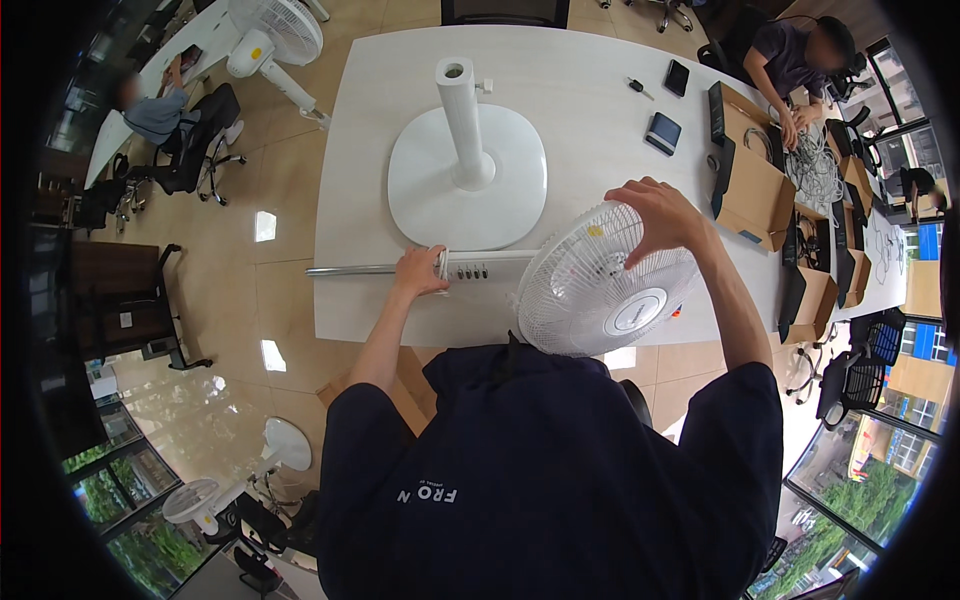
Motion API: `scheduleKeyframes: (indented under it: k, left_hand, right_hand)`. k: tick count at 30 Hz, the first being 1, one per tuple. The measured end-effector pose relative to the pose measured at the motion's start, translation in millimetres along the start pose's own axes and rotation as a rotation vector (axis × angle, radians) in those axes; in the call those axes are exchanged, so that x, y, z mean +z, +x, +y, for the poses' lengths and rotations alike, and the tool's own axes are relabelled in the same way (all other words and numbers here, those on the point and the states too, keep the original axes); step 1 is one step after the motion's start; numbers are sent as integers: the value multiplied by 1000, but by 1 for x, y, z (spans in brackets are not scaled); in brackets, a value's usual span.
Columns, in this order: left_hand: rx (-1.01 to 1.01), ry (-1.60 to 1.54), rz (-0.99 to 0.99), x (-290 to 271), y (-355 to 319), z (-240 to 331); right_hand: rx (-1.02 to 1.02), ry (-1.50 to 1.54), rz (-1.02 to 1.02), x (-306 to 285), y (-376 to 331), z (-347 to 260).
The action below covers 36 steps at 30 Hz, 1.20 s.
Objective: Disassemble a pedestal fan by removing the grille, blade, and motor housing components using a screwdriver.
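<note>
The upper part of a white pedestal fan lies across the near side of the table, its round wire-guarded head [590,285] at the right and a bare metal pole [345,271] pointing left. My left hand [420,271] is closed around the fan's white neck, where the pole meets the body beside a row of small control knobs [470,272]. Fingers curved, my right hand [660,215] grips the upper right rim of the fan's guard. Beyond, a separate white fan base [415,175] stands with its upright tube [463,125] open at the top and a side knob [487,86].
On the white table [590,80] are a wallet [663,134], a phone [677,78] and keys [640,88]. Open cardboard boxes [750,190] line the right, where a person handles tangled cables [815,165]. Another fan [285,40] stands at the far left.
</note>
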<state>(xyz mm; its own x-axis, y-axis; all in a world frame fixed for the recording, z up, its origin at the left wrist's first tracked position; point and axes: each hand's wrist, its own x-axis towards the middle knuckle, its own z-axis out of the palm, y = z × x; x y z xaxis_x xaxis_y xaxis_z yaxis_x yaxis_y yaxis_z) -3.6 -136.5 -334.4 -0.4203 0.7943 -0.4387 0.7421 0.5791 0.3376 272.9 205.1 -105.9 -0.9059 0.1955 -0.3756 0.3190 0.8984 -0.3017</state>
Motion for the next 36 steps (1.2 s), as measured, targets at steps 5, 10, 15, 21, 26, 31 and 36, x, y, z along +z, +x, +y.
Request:
scheduleKeyframes:
  k: [5, 10, 15, 21, 26, 31, 36]
  left_hand:
    - [-3, 4, 145, -5, -14, 11]
    - [-7, 16, 299, -23, -34, 23]
    - [4, 38, 478, -38, -51, 36]
    - [-72, 4, 490, -50, -58, 49]
    - [-13, -31, 471, -44, -56, 42]
    - [-48, 19, 351, -29, -49, 31]
    - [-102, -66, 187, -17, -43, 23]
  right_hand:
    - [-54, -72, 90, -12, -21, -21]
    - [-74, -109, 193, -16, -47, -34]
    - [-95, -161, 285, -20, -74, -40]
    - [-69, -122, 325, -21, -87, -27]
    - [-150, -108, 280, -26, -75, -21]
    - [-180, -65, 238, -20, -63, -29]
    - [-194, -69, 218, -20, -59, -38]
